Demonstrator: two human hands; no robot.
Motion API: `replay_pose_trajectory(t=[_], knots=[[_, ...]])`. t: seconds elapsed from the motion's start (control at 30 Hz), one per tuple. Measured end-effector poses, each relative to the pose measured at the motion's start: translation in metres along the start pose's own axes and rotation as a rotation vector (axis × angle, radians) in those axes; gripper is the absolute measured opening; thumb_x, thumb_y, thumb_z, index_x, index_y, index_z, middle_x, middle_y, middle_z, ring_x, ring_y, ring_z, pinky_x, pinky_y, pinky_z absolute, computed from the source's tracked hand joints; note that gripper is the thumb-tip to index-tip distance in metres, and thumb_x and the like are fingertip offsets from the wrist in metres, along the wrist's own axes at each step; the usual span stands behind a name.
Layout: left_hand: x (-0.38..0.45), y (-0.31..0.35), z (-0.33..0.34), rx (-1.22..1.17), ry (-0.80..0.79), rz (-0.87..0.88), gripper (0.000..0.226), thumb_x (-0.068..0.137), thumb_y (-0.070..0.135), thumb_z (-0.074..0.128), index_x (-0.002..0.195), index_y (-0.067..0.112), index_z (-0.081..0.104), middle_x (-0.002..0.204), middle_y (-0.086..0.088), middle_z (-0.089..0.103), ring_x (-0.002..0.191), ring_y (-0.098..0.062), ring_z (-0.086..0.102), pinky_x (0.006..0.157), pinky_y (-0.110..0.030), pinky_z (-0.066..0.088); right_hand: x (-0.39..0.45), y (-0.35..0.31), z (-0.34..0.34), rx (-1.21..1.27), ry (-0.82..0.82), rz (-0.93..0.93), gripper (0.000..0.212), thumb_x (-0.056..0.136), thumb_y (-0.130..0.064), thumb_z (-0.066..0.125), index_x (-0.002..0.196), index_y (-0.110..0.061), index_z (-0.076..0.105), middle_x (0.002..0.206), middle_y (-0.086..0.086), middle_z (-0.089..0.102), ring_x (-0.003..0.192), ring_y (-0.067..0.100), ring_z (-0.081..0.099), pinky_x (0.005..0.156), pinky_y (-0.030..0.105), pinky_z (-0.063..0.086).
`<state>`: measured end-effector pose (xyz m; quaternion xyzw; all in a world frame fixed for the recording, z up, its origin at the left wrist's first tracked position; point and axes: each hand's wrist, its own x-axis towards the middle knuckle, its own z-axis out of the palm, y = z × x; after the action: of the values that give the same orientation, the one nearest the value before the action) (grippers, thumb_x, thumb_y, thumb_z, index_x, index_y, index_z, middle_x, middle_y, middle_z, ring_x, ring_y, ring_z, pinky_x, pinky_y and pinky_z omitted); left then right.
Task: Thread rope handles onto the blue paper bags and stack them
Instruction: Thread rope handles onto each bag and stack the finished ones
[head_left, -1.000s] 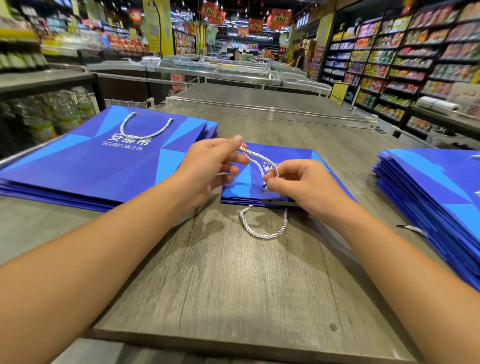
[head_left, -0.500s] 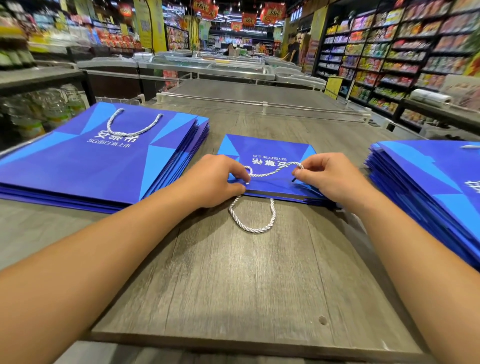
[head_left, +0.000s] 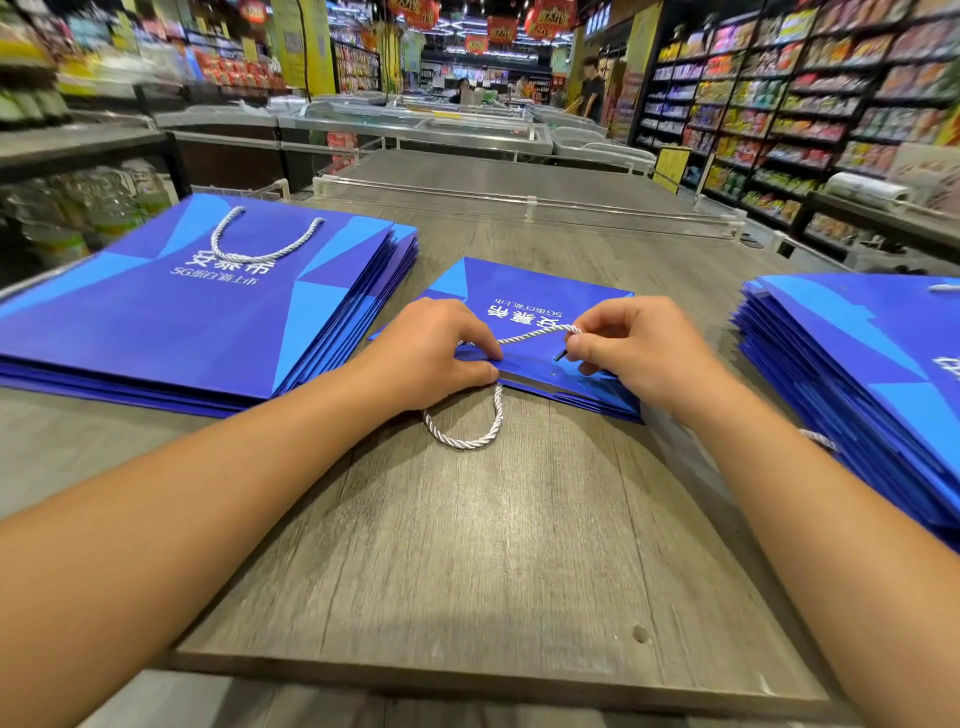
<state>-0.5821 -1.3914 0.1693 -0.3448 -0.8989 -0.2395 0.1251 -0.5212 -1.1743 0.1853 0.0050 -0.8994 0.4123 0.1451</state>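
A flat blue paper bag (head_left: 524, 291) lies in the middle of the grey wooden table (head_left: 467, 545), its top edge toward me. A white twisted rope (head_left: 535, 335) runs across that edge between my hands. My left hand (head_left: 431, 358) pinches the bag's top edge where the rope's left end enters. My right hand (head_left: 631, 348) pinches the rope's right end, its dark tip pointing down at the bag near a small hole. A second rope handle (head_left: 467, 434) hangs in a loop from the bag onto the table.
A stack of blue bags with a rope handle (head_left: 208, 312) lies at the left. Another stack of blue bags (head_left: 857, 374) lies at the right. Clear plastic dividers (head_left: 524, 200) cross the table's far side. Store shelves and freezers stand beyond.
The rope went from bunched between raised hands to stretched flat along the bag's top edge. My right hand now holds its tip closer to the hole; my left hand has barely moved.
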Motion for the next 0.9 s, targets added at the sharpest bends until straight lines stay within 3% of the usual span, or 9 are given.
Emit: replay_pose_trajectory(t=[0.13, 0.27, 0.37, 0.5, 0.6, 0.67, 0.77, 0.83, 0.9], knots=[[-0.001, -0.002, -0.001, -0.049, 0.017, -0.032, 0.018, 0.081, 0.035, 0.077, 0.098, 0.031, 0.077, 0.104, 0.005, 0.066, 0.100, -0.015, 0.058, 0.090, -0.034, 0.043, 0.000, -0.003, 0.005, -0.156, 0.058, -0.057, 0.015, 0.084, -0.014, 0.075, 0.075, -0.024, 0.069, 0.067, -0.010, 0.068, 0.057, 0.002, 0.063, 0.069, 0.019, 0.047], [0.000, -0.003, 0.001, -0.074, 0.035, -0.036, 0.017, 0.080, 0.036, 0.077, 0.097, 0.030, 0.077, 0.103, 0.007, 0.067, 0.099, -0.012, 0.059, 0.088, -0.031, 0.044, 0.001, -0.005, 0.010, -0.196, 0.083, -0.065, 0.014, 0.083, -0.015, 0.076, 0.077, -0.026, 0.070, 0.067, -0.013, 0.066, 0.057, -0.004, 0.061, 0.064, 0.009, 0.044], [0.000, -0.004, 0.001, -0.083, 0.046, -0.038, 0.017, 0.081, 0.036, 0.077, 0.096, 0.029, 0.078, 0.101, 0.009, 0.067, 0.097, -0.011, 0.059, 0.086, -0.027, 0.043, 0.001, -0.006, 0.013, -0.210, 0.116, -0.071, 0.019, 0.082, -0.015, 0.076, 0.073, -0.030, 0.067, 0.066, -0.016, 0.065, 0.064, -0.002, 0.061, 0.065, 0.011, 0.043], [0.000, -0.003, 0.001, -0.087, 0.057, -0.032, 0.015, 0.081, 0.035, 0.076, 0.094, 0.027, 0.079, 0.099, 0.010, 0.069, 0.095, -0.009, 0.060, 0.083, -0.024, 0.041, 0.002, -0.007, 0.017, -0.221, 0.125, -0.081, 0.023, 0.082, -0.015, 0.076, 0.071, -0.032, 0.066, 0.063, -0.019, 0.061, 0.057, -0.011, 0.055, 0.056, 0.001, 0.034], [0.001, -0.002, 0.002, -0.098, 0.060, -0.033, 0.012, 0.082, 0.033, 0.076, 0.091, 0.027, 0.079, 0.092, 0.012, 0.068, 0.093, -0.009, 0.060, 0.082, -0.025, 0.041, 0.002, -0.006, 0.017, -0.234, 0.093, -0.066, 0.022, 0.081, -0.017, 0.078, 0.071, -0.033, 0.066, 0.066, -0.018, 0.063, 0.062, -0.007, 0.057, 0.058, 0.000, 0.035], [0.001, -0.002, 0.002, -0.109, 0.061, -0.047, 0.009, 0.082, 0.033, 0.076, 0.088, 0.027, 0.079, 0.088, 0.013, 0.068, 0.091, -0.009, 0.060, 0.081, -0.027, 0.043, 0.003, -0.005, 0.016, -0.226, 0.046, -0.053, 0.017, 0.082, -0.019, 0.078, 0.074, -0.031, 0.069, 0.070, -0.018, 0.065, 0.070, -0.002, 0.059, 0.061, 0.002, 0.036], [0.002, -0.002, 0.002, -0.141, 0.078, -0.075, 0.005, 0.081, 0.033, 0.075, 0.080, 0.029, 0.078, 0.085, 0.010, 0.070, 0.087, -0.011, 0.061, 0.081, -0.032, 0.046, 0.002, -0.004, 0.012, -0.191, -0.011, -0.052, 0.012, 0.088, -0.028, 0.070, 0.077, -0.029, 0.074, 0.076, -0.007, 0.071, 0.079, 0.009, 0.063, 0.070, 0.017, 0.045], [0.002, -0.002, 0.001, -0.157, 0.095, -0.091, 0.008, 0.082, 0.032, 0.075, 0.075, 0.030, 0.076, 0.082, 0.008, 0.070, 0.086, -0.012, 0.061, 0.079, -0.032, 0.046, -0.001, -0.005, 0.009, -0.172, -0.062, -0.056, 0.016, 0.090, -0.037, 0.066, 0.080, -0.031, 0.076, 0.082, 0.005, 0.072, 0.078, 0.013, 0.062, 0.074, 0.028, 0.046], [0.002, -0.001, 0.000, -0.155, 0.106, -0.103, 0.009, 0.082, 0.032, 0.074, 0.074, 0.029, 0.075, 0.081, 0.007, 0.070, 0.084, -0.012, 0.061, 0.077, -0.032, 0.046, -0.003, -0.007, 0.004, -0.171, -0.124, -0.053, 0.009, 0.085, -0.041, 0.070, 0.084, -0.035, 0.076, 0.088, 0.010, 0.071, 0.074, 0.014, 0.057, 0.071, 0.029, 0.044]])
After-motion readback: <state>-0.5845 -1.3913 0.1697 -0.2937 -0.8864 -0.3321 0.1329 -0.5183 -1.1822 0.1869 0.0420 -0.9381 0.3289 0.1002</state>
